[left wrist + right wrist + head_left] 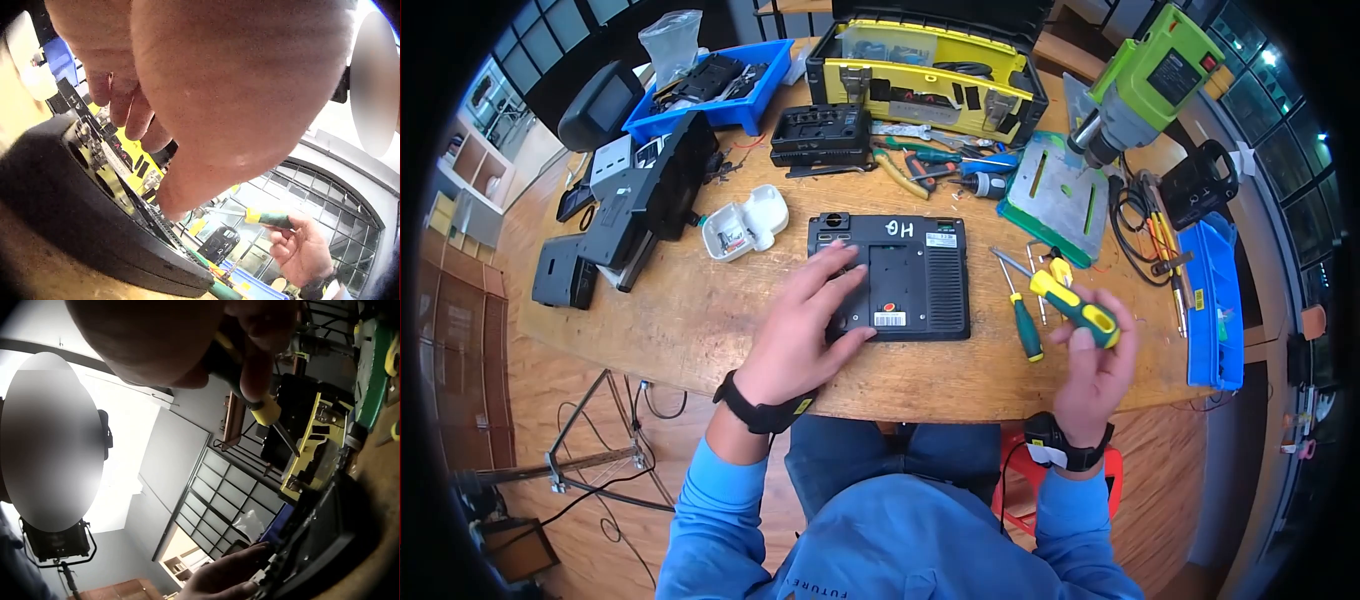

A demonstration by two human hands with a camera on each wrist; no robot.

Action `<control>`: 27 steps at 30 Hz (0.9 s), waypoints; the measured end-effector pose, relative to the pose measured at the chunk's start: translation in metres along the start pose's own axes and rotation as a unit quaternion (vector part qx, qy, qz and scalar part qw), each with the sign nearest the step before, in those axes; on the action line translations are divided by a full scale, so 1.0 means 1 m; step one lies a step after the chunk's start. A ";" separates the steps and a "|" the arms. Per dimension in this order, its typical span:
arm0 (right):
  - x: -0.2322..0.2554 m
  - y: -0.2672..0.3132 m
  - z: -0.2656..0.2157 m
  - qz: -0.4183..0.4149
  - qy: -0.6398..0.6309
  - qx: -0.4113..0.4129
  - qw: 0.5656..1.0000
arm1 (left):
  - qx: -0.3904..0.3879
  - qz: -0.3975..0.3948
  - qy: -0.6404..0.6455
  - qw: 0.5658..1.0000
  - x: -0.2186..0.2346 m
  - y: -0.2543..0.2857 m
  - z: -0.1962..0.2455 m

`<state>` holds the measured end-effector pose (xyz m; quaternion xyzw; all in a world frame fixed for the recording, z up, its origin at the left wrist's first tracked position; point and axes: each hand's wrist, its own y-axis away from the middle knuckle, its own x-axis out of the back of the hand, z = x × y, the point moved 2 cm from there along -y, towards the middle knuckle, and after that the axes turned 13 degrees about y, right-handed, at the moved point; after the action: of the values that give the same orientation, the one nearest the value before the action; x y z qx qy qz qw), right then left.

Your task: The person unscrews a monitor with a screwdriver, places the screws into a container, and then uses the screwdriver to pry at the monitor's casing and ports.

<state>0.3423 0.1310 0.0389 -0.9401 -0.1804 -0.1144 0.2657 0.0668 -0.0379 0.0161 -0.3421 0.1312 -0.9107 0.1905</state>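
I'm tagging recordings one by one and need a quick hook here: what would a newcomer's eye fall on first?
Probably the bright green drill at the bench's back right, and the open yellow toolbox at the back. Then the front middle: the left hand rests on a flat black device, while the right hand holds a green-and-yellow screwdriver beside it.

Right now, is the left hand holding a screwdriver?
No, the right hand grips the green-and-yellow screwdriver, while the left hand is over the black device.
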 end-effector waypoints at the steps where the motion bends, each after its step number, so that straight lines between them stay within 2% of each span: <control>1: -0.002 -0.005 -0.003 -0.003 0.000 -0.001 1.000 | -0.017 -0.003 0.003 1.000 -0.004 -0.003 0.002; 5: -0.017 -0.015 -0.011 0.011 -0.053 0.012 0.998 | -0.033 -0.022 0.024 0.999 -0.023 -0.011 0.002; 7: -0.029 -0.016 -0.013 -0.016 -0.024 0.049 0.998 | -0.032 -0.006 0.050 0.998 -0.032 -0.013 0.004; 9: -0.039 -0.017 -0.012 -0.041 -0.038 0.048 0.997 | -0.038 -0.002 0.084 0.996 -0.041 -0.013 0.004; 11: -0.051 -0.018 -0.010 -0.110 0.019 0.074 0.991 | -0.033 0.014 0.097 0.995 -0.048 -0.014 0.002; 27: -0.060 -0.024 -0.008 -0.118 0.037 0.109 0.986 | -0.035 0.027 0.047 0.998 -0.056 -0.014 0.002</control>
<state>0.2767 0.1290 0.0383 -0.8727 -0.2910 -0.1595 0.3581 0.1028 -0.0013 -0.0094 -0.3020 0.1812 -0.9151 0.1962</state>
